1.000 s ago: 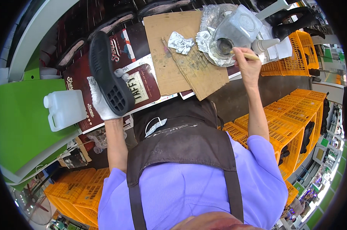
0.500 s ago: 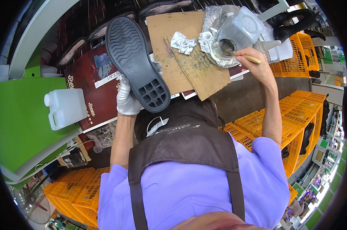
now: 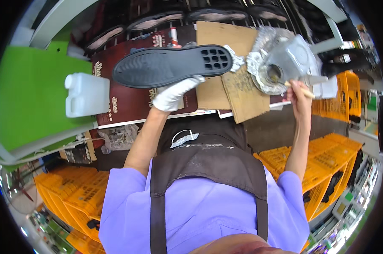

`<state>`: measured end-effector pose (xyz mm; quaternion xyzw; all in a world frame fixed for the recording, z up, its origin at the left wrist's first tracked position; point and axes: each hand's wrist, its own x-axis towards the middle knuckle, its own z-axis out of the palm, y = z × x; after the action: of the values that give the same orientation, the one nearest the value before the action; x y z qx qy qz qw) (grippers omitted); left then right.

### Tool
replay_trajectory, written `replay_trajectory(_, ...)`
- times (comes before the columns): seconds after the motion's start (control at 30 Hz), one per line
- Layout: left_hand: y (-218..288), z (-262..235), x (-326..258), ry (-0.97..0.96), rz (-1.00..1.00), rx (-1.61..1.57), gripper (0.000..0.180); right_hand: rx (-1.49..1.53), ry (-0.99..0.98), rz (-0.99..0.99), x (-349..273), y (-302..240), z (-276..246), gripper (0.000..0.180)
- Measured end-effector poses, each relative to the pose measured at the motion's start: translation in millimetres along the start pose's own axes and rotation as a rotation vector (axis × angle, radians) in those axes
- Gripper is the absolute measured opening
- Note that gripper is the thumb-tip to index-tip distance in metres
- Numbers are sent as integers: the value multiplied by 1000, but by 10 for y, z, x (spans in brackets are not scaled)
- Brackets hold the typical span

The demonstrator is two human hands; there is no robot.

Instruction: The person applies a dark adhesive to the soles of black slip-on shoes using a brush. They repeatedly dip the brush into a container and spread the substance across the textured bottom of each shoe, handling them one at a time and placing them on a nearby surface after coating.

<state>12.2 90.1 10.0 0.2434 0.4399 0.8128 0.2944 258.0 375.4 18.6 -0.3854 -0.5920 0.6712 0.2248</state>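
Since the earlier frames the black shoe sole (image 3: 172, 65) has swung from standing nearly on end at the left to lying almost level across the upper middle of the frame, tread side toward the camera, its heel grid pointing right. From below, the left hand (image 3: 173, 94), in a white glove, grips it along the lower edge, fingers closed on the rim near the heel end. To the right, the bare right hand (image 3: 299, 92) is closed around a thin wooden stick (image 3: 300, 89), likely a brush handle, whose far end reaches into the dark opening of a foil-wrapped glue pot (image 3: 272, 72) in the upper right; the tip itself cannot be made out. Beneath the pot and the heel of the sole lie overlapping, smeared sheets of brown cardboard (image 3: 238, 91). Left of these, under the sole's toe end, a dark red box (image 3: 130, 103) lies flat. Further left a white plastic jug (image 3: 87, 95) stands on a bright green surface (image 3: 28, 101). More dark soles (image 3: 157, 21) are lined up along the top edge. Orange plastic crates (image 3: 322, 165) fill the lower right and lower left, beside the person's purple sleeves and brown apron (image 3: 208, 165).
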Motion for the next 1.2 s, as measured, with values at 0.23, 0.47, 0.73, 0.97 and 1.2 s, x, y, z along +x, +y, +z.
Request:
replay_trajectory(0.23, -39, 97, 82, -4, 213, 307, 67, 512, -30, -188, -362, 63, 620, 23)
replay_trajectory(0.47, -67, 123, 97, -96, 144, 648, 67, 323, -211, -520, -852, -339, 1635, 20)
replay_trajectory(0.73, 94, 229, -173, -66, 90, -152, 52, 348, -328, -407, -918, -313, 2034, 15)
replay_trajectory(0.97, 80, 205, -196, -157, 67, -381, 51, 268, -492, -247, -1005, -412, 2195, 15)
replay_trajectory(1.2, -82, 130, -142, -137, 191, 50, 64, 265, -329, -295, -738, -393, 2014, 17)
